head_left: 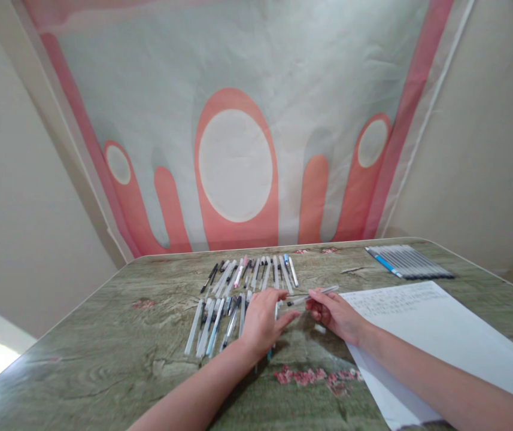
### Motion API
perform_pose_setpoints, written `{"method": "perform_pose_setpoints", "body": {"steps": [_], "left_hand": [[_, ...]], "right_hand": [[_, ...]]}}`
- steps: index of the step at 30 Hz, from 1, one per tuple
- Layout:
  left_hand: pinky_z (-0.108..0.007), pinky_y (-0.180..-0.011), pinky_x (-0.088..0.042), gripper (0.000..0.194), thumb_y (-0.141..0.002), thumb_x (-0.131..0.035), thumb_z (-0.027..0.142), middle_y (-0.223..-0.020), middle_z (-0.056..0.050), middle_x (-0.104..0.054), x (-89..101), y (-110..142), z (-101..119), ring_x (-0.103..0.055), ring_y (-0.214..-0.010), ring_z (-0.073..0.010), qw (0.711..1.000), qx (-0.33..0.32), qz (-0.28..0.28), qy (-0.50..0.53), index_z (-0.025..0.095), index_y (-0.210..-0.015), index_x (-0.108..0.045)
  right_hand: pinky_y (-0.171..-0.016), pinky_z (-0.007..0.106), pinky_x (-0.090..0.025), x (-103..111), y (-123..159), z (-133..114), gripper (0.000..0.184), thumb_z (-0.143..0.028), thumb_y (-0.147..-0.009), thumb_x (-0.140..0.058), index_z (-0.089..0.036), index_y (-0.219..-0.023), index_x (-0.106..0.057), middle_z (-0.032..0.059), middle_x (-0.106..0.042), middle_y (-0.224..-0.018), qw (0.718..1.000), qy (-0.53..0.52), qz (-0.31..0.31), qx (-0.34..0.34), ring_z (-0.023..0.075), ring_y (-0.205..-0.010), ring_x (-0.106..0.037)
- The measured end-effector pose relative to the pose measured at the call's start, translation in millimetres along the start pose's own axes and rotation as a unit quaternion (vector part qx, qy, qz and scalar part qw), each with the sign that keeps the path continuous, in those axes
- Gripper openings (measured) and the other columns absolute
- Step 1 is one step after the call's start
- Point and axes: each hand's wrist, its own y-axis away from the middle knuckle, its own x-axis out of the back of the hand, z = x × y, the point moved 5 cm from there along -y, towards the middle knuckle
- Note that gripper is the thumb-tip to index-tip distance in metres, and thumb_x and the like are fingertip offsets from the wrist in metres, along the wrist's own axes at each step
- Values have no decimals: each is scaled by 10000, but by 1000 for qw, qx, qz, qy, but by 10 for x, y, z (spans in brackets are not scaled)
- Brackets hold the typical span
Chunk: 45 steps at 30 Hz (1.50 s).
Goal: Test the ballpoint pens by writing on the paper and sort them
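Note:
My right hand [333, 313] pinches a clear pen [314, 295] just above the table, its dark tip pointing left. My left hand [265, 320] is beside it with fingers curled, its thumb and fingertips close to the pen's tip; whether it grips anything is hidden. Several pens lie in a far row [251, 272] and a nearer row [213, 323] on the table, just left of my left hand. A white sheet of paper [436, 335] with faint writing lies under my right forearm.
The table [103, 353] has a green wood-grain cover with red flower marks. A pack of pens [406, 262] lies at the far right corner. A grey and salmon-pink cloth hangs behind the table against the wall.

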Motion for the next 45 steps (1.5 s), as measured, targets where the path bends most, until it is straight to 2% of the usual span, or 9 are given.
{"method": "perform_pose_setpoints", "body": {"steps": [5, 11, 15, 22, 28, 33, 36, 39, 45], "left_hand": [[-317, -693, -351, 310, -900, -333, 324, -777, -34, -608, -37, -2, 43, -529, -775, -172, 995, -9, -49, -88, 188, -779, -584], [-319, -738, -340, 227, -880, -406, 323, -884, -12, -634, -35, 10, -2, -530, -840, -165, 998, -34, -19, -54, 250, -980, -595], [-338, -753, -345, 419, -784, -519, 467, -990, -37, -620, -11, 12, 0, -521, -904, -199, 998, -34, -9, -49, 232, -1131, -522], [-315, -683, -331, 263, -887, -381, 331, -786, -24, -624, -28, 5, 28, -527, -769, -162, 995, -35, -21, -89, 206, -831, -607], [-308, -661, -323, 200, -864, -442, 313, -769, -27, -630, 32, 18, 52, -531, -739, -151, 993, -92, -1, -70, 207, -865, -612], [-321, -702, -341, 291, -815, -491, 427, -874, -43, -622, 53, 1, 53, -530, -832, -180, 995, -55, 1, -86, 199, -974, -576], [-317, -685, -335, 264, -867, -406, 383, -791, -30, -611, 15, -5, 45, -527, -773, -167, 994, -29, -18, -108, 199, -840, -593], [-311, -676, -330, 275, -887, -376, 327, -750, -26, -605, -15, 0, 42, -524, -738, -155, 993, -37, -29, -106, 198, -780, -595], [-309, -713, -344, 197, -822, -503, 374, -819, -17, -620, 22, 8, 20, -539, -812, -164, 997, -58, 1, -53, 212, -898, -585]], "right_hand": [[-450, 141, -423, 18, -9, 10, 139, -289, -744, -645, -163, -712, -598, 0, -630, -633, 1000, 0, 5, 6, 55, -510, -542], [-445, 143, -430, 32, -27, 31, 119, -273, -736, -655, -170, -729, -597, 0, -628, -627, 1000, -5, 7, 7, 65, -523, -553], [-455, 147, -442, 27, -14, 26, 115, -273, -740, -652, -170, -743, -601, 5, -635, -644, 1000, -6, 8, 6, 66, -526, -555], [-444, 145, -437, 27, -15, 32, 117, -269, -729, -661, -168, -729, -600, 1, -637, -640, 1000, -1, 13, 6, 65, -519, -556], [-440, 144, -427, 13, -7, 30, 136, -285, -719, -669, -168, -707, -601, -11, -632, -608, 1000, 6, 12, 3, 63, -508, -554], [-455, 146, -434, 24, -13, 34, 135, -288, -719, -669, -165, -724, -613, -6, -643, -631, 1000, 1, 13, 1, 57, -502, -549], [-461, 145, -435, 26, -14, 33, 133, -287, -725, -664, -163, -728, -615, -3, -643, -642, 1000, 0, 8, 4, 57, -513, -551], [-459, 148, -434, 27, -12, 32, 131, -284, -723, -667, -164, -733, -616, 0, -642, -641, 1000, 0, 11, 8, 61, -517, -553], [-440, 157, -426, 16, -10, 27, 142, -294, -718, -668, -163, -716, -612, 1, -638, -632, 1000, 1, 8, 6, 63, -487, -537]]}}
